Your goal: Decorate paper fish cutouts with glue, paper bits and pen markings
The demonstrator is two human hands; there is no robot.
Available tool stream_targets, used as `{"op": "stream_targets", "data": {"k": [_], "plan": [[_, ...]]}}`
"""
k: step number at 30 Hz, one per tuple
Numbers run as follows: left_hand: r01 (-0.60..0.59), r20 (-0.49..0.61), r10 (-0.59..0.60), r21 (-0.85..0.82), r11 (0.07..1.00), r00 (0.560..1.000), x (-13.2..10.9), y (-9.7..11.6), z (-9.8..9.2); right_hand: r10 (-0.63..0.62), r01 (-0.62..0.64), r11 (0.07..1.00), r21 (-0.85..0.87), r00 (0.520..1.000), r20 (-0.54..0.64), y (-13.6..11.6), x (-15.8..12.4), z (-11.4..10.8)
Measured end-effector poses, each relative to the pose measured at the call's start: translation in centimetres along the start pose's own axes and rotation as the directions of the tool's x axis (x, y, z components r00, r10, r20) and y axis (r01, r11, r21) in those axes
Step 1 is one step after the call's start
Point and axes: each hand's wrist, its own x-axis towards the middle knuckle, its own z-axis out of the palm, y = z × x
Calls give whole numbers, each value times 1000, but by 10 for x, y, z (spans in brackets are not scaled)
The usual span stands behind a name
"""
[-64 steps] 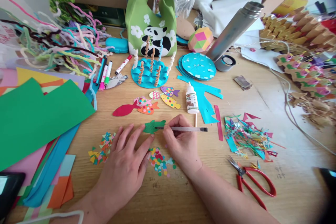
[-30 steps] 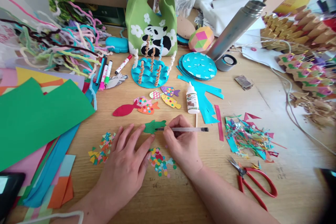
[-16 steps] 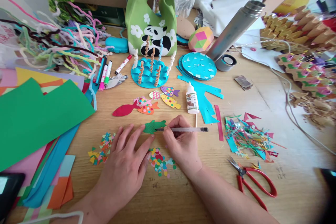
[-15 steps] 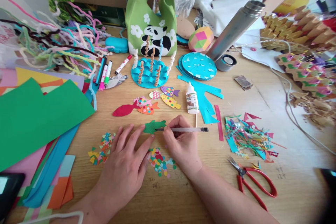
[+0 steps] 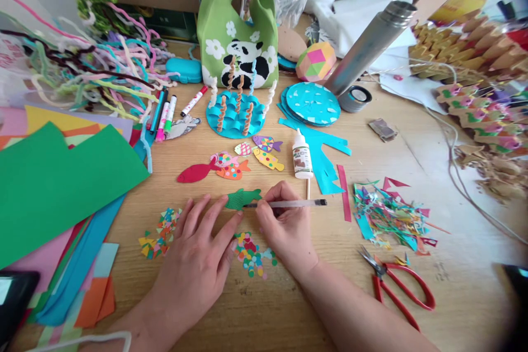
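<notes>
A green paper fish (image 5: pixel 244 198) with a scale pattern lies between my hands. My left hand (image 5: pixel 198 247) rests flat with fingers spread, its fingertips at the fish's left end and lower edge. My right hand (image 5: pixel 286 225) grips a pen (image 5: pixel 299 204), whose dark tip touches the fish's lower edge. Just above lie a red fish (image 5: pixel 197 171), an orange dotted fish (image 5: pixel 231 169), a yellow dotted fish (image 5: pixel 268 159) and a purple fish (image 5: pixel 267 143). Paper dots (image 5: pixel 251 256) are between my hands, and small paper triangles (image 5: pixel 154 245) are left of my left hand.
A glue bottle (image 5: pixel 302 157) stands beyond my right hand. Red-handled scissors (image 5: pixel 396 280) and paper scraps (image 5: pixel 391 214) lie at right. Coloured paper (image 5: pixel 61 192) covers the left. A blue disc with twisted posts (image 5: pixel 235 121), a panda bag (image 5: pixel 239 38) and a leaning flask (image 5: pixel 367 47) are behind.
The back end of the pen has shifted very slightly in my right hand. My left hand and the fish have not visibly moved.
</notes>
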Motion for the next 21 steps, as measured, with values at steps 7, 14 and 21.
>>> {"op": "stream_targets", "data": {"k": [7,14,21], "plan": [[11,-17,-11,-17,1000,1000,1,1,0,34,-35,999,25,999,20,0,-1,1],[-2,-45,1,-11,1000,999,-1,-1,1,-7,11,999,46,997,-72,-1,-1,0],[-45,-67,47,35,998,997,0,-3,4,23,-23,1000,6,998,-50,0,2,-1]]}}
